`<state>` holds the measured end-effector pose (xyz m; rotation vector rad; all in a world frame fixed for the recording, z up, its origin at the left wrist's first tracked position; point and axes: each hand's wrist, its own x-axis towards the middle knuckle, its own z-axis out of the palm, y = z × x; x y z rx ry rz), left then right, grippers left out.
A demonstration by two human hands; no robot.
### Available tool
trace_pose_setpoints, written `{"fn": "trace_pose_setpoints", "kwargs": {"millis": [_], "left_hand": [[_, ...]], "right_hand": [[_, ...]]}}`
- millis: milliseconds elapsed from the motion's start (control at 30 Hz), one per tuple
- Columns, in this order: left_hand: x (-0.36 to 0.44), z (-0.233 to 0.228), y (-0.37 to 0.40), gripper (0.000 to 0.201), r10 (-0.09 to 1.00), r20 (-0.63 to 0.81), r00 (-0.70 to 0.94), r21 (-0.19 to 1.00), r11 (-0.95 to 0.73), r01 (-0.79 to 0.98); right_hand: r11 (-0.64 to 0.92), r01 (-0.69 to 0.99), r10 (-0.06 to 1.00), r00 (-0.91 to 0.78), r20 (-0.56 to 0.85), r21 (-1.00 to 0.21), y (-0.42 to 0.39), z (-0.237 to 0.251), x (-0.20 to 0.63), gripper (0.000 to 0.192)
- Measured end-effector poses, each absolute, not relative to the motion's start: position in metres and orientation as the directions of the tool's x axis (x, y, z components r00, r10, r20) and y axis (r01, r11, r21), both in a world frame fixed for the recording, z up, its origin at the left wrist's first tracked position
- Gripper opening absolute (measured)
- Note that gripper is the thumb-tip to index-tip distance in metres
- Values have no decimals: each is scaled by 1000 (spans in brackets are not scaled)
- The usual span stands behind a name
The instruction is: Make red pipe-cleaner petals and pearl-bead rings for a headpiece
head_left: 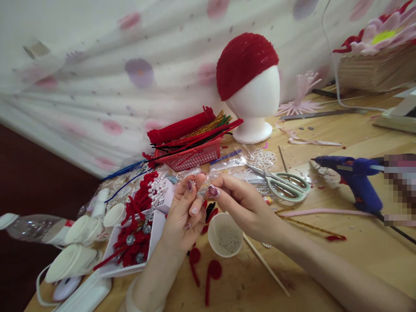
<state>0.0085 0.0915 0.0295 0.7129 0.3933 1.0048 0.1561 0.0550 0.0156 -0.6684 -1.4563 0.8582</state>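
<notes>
Wooden table (325, 268), craft clutter: your left hand (185, 212) and right hand (242, 201) meet fingertip to fingertip, pinching a tiny bead (202, 191) above the cup (225, 234); scissors (282, 182) at three o'clock.

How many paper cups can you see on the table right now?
5: one cup below the hands holding fine grains, and four cups lying tipped at the left edge. More may be hidden among the clutter.

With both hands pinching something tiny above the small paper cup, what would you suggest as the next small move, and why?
Probably lower the left hand and right hand nearer the small white paper cup. Their fingertips meet on something too small to identify, directly above it, so a dropped piece would likely land inside.
</notes>
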Motion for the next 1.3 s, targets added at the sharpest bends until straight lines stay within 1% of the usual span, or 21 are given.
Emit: {"fn": "trace_pose_setpoints", "kwargs": {"millis": [167,367,667,767,933,1033,1133,1233,1300], "left_hand": [[8,26,92,11,866,37,499,737,313,-599],[11,27,90,16,879,48,475,767,272,-581],[11,30,90,17,896,22,443,783,260,-565],[11,32,91,17,909,66,412,826,182,-533],[5,38,94,16,926,186,328,914,-40,-404],[3,39,93,16,932,209,295,929,-96,-358],[4,37,92,14,928,203,312,920,-73,-384],[7,36,91,13,915,175,364,904,-3,-427],[8,36,90,13,909,144,392,893,51,-446]], "right_hand": [[563,-74,820,-74,567,-823,54,18,157,19],[559,-22,825,-81,559,-829,55,18,158,21],[554,-25,829,-75,554,-832,55,17,158,21],[565,-21,822,-75,565,-825,55,17,158,18],[558,-39,825,-78,560,-829,54,16,160,19],[544,-48,831,-103,546,-838,55,17,161,20],[539,-42,830,-146,539,-841,55,17,162,23],[537,-39,826,-176,535,-842,56,16,161,25],[542,-51,825,-163,542,-839,56,16,161,23]]}}
